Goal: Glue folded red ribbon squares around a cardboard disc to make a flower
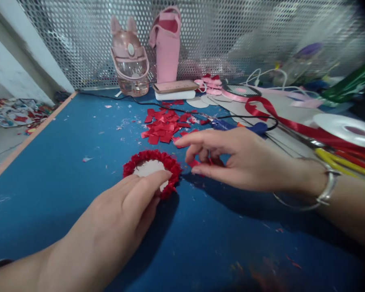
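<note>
A white disc ringed with folded red ribbon pieces lies on the blue table. My left hand grips its near right edge, the index finger across the white middle; the thumb and other fingertips are mostly hidden. Just to the right, above the table, my right hand is curled round a small red ribbon piece, which shows by the thumb tip. Its index finger is stretched forward. Behind both hands is a loose pile of cut red ribbon squares.
A blue-handled tool with a black cord lies behind my right hand. Farther right are red ribbon, a white spool and yellow-handled scissors. A phone, a clear bottle and a pink bottle sleeve stand along the mesh.
</note>
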`<state>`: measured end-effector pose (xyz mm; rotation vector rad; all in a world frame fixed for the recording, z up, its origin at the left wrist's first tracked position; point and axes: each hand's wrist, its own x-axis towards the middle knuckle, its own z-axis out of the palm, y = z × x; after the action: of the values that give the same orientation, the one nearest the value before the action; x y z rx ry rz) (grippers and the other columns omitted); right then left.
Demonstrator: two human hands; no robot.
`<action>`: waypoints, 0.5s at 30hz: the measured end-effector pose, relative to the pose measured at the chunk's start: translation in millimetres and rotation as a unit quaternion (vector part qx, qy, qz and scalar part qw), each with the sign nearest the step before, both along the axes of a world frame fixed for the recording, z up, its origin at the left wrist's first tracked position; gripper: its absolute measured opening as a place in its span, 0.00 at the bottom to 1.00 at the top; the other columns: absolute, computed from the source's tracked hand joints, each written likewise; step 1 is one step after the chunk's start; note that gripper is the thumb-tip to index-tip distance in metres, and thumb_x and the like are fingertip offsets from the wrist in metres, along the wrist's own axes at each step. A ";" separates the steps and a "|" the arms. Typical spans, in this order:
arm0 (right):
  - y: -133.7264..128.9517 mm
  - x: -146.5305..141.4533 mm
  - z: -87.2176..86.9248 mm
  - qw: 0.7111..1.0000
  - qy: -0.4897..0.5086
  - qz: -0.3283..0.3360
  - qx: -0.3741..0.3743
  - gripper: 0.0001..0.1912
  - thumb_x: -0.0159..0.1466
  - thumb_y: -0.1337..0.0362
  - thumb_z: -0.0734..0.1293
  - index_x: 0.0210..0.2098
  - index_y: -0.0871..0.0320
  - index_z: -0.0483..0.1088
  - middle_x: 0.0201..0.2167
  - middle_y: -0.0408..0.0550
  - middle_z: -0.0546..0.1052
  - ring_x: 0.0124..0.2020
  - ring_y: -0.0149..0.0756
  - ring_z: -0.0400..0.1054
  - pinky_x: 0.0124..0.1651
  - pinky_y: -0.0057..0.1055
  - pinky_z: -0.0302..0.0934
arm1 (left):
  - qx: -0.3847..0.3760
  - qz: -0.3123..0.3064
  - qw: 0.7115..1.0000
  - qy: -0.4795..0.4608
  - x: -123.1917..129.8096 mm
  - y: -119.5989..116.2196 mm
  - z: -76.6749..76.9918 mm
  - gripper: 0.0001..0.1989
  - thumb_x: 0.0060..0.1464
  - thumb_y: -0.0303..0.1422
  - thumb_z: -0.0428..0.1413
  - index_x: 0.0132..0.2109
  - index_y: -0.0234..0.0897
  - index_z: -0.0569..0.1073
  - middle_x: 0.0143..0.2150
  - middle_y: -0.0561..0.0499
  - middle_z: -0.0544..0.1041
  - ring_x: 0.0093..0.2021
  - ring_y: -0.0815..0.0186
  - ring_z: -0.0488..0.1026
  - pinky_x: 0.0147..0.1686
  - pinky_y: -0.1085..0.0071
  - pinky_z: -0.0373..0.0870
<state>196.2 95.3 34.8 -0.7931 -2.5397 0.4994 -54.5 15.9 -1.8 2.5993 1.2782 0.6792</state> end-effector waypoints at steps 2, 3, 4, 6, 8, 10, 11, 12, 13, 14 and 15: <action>2.5 3.1 -1.0 0.999 0.024 -0.021 -0.009 0.26 0.60 0.73 0.66 0.58 0.58 0.67 0.45 0.47 0.79 0.34 0.30 0.74 0.35 0.26 0.68 | 0.017 0.033 0.999 -0.032 -0.6 -1.2 4.1 0.17 0.65 0.30 0.50 0.59 0.46 0.63 0.43 0.52 0.78 0.37 0.66 0.77 0.44 0.72 0.75; 3.0 3.5 -1.6 0.999 0.029 -0.018 -0.002 0.28 0.59 0.74 0.66 0.59 0.58 0.66 0.50 0.49 0.77 0.39 0.31 0.74 0.37 0.27 0.69 | 0.022 0.047 0.997 -0.052 -0.8 -2.3 6.9 0.16 0.64 0.29 0.50 0.57 0.46 0.64 0.43 0.52 0.78 0.38 0.67 0.77 0.43 0.73 0.75; 3.1 3.2 -2.2 0.999 0.032 -0.006 0.006 0.31 0.58 0.75 0.65 0.61 0.57 0.64 0.56 0.51 0.74 0.44 0.33 0.73 0.41 0.29 0.70 | 0.019 0.053 0.996 -0.072 -0.8 -3.8 9.7 0.15 0.63 0.28 0.51 0.55 0.46 0.65 0.42 0.52 0.77 0.38 0.68 0.77 0.42 0.75 0.75; 2.0 1.1 -3.3 0.998 0.052 0.030 0.020 0.35 0.59 0.75 0.65 0.64 0.55 0.59 0.63 0.53 0.67 0.54 0.37 0.70 0.49 0.33 0.69 | 0.004 0.043 0.993 -0.110 -0.4 -7.8 15.1 0.14 0.62 0.25 0.51 0.52 0.46 0.66 0.41 0.53 0.76 0.39 0.69 0.77 0.40 0.76 0.74; 0.4 -1.5 -4.6 0.995 0.069 0.071 0.018 0.28 0.62 0.71 0.67 0.61 0.57 0.63 0.62 0.54 0.69 0.59 0.37 0.67 0.54 0.35 0.68 | -0.018 0.020 0.991 -0.132 1.1 -12.1 19.8 0.14 0.62 0.22 0.50 0.50 0.45 0.66 0.40 0.52 0.76 0.39 0.69 0.76 0.39 0.76 0.74; -0.8 -3.5 -7.2 0.992 0.076 0.098 0.021 0.13 0.65 0.69 0.67 0.49 0.60 0.71 0.52 0.53 0.77 0.54 0.36 0.72 0.53 0.33 0.68 | -0.032 0.019 0.989 -0.141 4.0 -15.5 25.1 0.13 0.61 0.22 0.50 0.49 0.44 0.68 0.39 0.52 0.76 0.38 0.68 0.75 0.38 0.75 0.74; -1.2 -4.2 -9.0 0.991 0.076 0.100 0.036 0.07 0.66 0.69 0.66 0.43 0.60 0.73 0.46 0.52 0.80 0.49 0.35 0.74 0.51 0.32 0.68 | -0.032 0.029 0.989 -0.145 6.2 -16.9 28.5 0.12 0.61 0.23 0.50 0.48 0.44 0.68 0.39 0.51 0.76 0.38 0.68 0.75 0.37 0.74 0.73; -1.6 -4.6 -11.0 0.990 0.079 0.095 0.062 0.05 0.66 0.70 0.65 0.39 0.61 0.74 0.41 0.51 0.81 0.45 0.35 0.76 0.49 0.32 0.69 | -0.025 0.043 0.988 -0.146 8.8 -18.1 32.5 0.11 0.61 0.24 0.50 0.47 0.43 0.69 0.39 0.51 0.76 0.38 0.67 0.75 0.37 0.73 0.73; -2.0 -4.9 -13.0 0.988 0.089 0.085 0.098 0.05 0.66 0.70 0.65 0.36 0.61 0.74 0.38 0.50 0.81 0.42 0.35 0.76 0.46 0.32 0.70 | -0.010 0.061 0.987 -0.145 11.9 -19.2 37.0 0.09 0.60 0.25 0.51 0.46 0.42 0.70 0.40 0.51 0.75 0.39 0.66 0.74 0.39 0.71 0.73; -2.7 -4.9 -14.6 0.982 0.102 0.072 0.141 0.04 0.66 0.70 0.66 0.36 0.61 0.74 0.38 0.51 0.81 0.41 0.36 0.76 0.45 0.32 0.70 | 0.012 0.080 0.987 -0.141 15.6 -20.3 41.7 0.08 0.60 0.27 0.52 0.45 0.42 0.70 0.41 0.50 0.74 0.41 0.64 0.73 0.41 0.69 0.73; -3.6 -4.8 -15.6 0.974 0.119 0.062 0.185 0.04 0.65 0.70 0.66 0.36 0.61 0.74 0.38 0.51 0.81 0.41 0.37 0.76 0.44 0.31 0.70 | 0.037 0.099 0.986 -0.132 19.9 -21.5 46.3 0.07 0.59 0.28 0.53 0.44 0.41 0.70 0.41 0.49 0.73 0.43 0.62 0.72 0.43 0.67 0.72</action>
<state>191.4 91.7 19.1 -0.4137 -2.3649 0.1379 -34.6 -5.6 44.5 2.3531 1.4591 1.0841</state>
